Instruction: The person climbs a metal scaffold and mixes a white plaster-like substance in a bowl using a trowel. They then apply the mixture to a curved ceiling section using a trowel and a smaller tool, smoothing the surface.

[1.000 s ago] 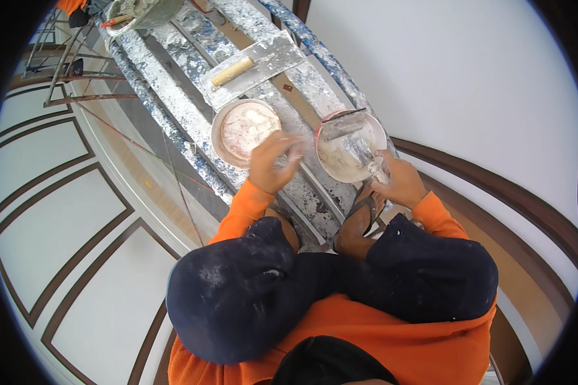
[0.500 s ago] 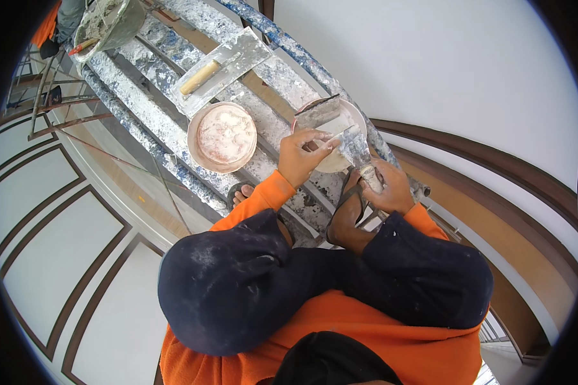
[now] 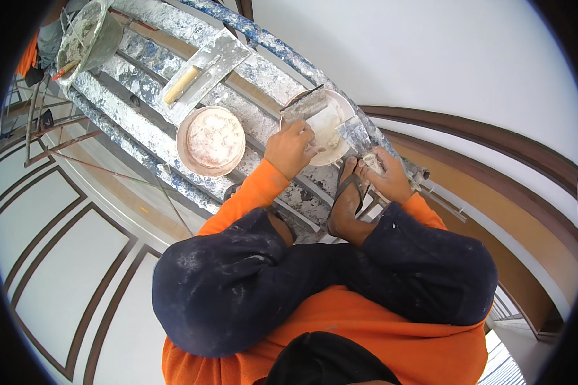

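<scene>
My right hand [image 3: 390, 176] is closed round the dirty handle of a putty knife [image 3: 354, 135], whose broad, smeared blade points over the right rim of a round bowl [image 3: 332, 149]. Pale paste lies inside this bowl. A wide scraper [image 3: 304, 104] with a dark grey edge rests across the bowl's far left side. At the left rim, my left hand [image 3: 290, 149] has its fingers curled; whether they grip the rim or some small thing is hidden. Left of it stands a second round bowl [image 3: 212, 140], with dried whitish-pink material in it.
A steel trowel [image 3: 204, 76] with a wooden handle lies on the paint-spattered slatted platform [image 3: 263, 64]. A bucket [image 3: 93, 38] stands at its far left end. Metal scaffold bars [image 3: 29, 122] rise beyond. A white wall [image 3: 424, 51] with brown trim borders the right side.
My left hand has come away from the putty knife's blade and moved left to the bowl's rim. The knife in my right hand has shifted slightly. The view has moved a little.
</scene>
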`<action>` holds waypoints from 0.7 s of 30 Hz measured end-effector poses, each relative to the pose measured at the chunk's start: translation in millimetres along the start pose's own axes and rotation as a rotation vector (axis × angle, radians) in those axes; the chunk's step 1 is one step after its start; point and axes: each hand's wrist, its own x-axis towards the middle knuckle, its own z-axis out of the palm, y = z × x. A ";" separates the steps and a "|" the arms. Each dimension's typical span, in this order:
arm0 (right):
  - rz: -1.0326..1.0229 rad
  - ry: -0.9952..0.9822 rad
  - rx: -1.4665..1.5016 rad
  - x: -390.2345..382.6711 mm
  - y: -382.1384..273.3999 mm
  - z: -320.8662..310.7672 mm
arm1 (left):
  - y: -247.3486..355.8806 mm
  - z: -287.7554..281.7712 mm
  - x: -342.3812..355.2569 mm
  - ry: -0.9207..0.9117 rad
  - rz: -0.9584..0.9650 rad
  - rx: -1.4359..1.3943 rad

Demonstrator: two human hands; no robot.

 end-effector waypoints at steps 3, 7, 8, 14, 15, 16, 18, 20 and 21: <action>0.028 -0.008 -0.011 -1.3 2.5 3.9 | -7.9 -2.3 5.1 -0.028 0.176 0.056; 0.024 -0.006 -0.039 -2.3 3.5 10.1 | -5.3 -12.0 8.5 -0.199 0.235 0.143; 0.009 0.008 -0.053 -3.2 5.8 10.8 | -5.5 -11.7 10.3 -0.213 0.218 0.155; 0.143 -0.025 0.130 0.6 1.3 19.6 | -9.9 -22.9 27.4 -0.073 0.255 0.203; 0.194 -0.046 0.189 1.0 -2.1 20.6 | -1.8 -28.7 34.3 0.044 0.241 0.298; 0.258 -0.079 0.274 0.7 -7.2 19.0 | 3.2 -30.0 38.7 0.161 0.226 0.392; 0.331 -0.141 0.370 1.5 -17.3 15.6 | -3.3 -17.6 46.9 0.251 0.099 0.454; 0.359 -0.184 0.376 1.0 -26.7 9.1 | -17.7 -3.5 54.0 0.254 0.043 0.390; 0.312 -0.180 0.402 3.4 -25.2 13.4 | -30.6 0.5 52.9 0.203 0.040 0.322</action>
